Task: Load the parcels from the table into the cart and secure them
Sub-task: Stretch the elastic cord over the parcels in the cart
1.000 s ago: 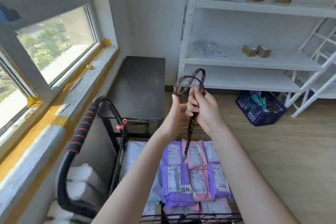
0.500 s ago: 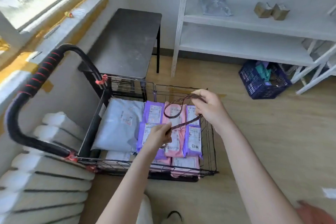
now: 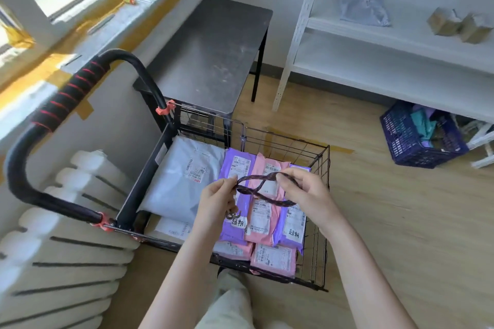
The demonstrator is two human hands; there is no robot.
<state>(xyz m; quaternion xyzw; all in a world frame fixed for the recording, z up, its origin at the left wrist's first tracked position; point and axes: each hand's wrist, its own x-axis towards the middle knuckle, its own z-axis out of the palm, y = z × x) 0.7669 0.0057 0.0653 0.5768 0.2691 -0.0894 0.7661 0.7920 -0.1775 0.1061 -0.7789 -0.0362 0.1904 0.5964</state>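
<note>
1. Seen from above, a person's left hand and right hand are held apart over a wire cart, each pinching one end of a dark patterned cord looped between them; a metal hook dangles below the left hand.
2. Handwritten black characters reading "超期" mark two purple parcels, one under the left hand and one below the right wrist; the printed shipping labels on the other parcels are too small to read.
3. Counted in the cart: at least three purple parcels, at least three pink parcels and two grey-white ones, the larger lying at the handle end.
4. Beyond the cart stands a dark table with a bare top, touching or just beside the cart's far wall.
5. White shelving at right holds one grey bag and two small tan boxes; one blue crate sits on the floor beneath.
6. One black cart handle, wrapped in red-striped foam, arches at left.
</note>
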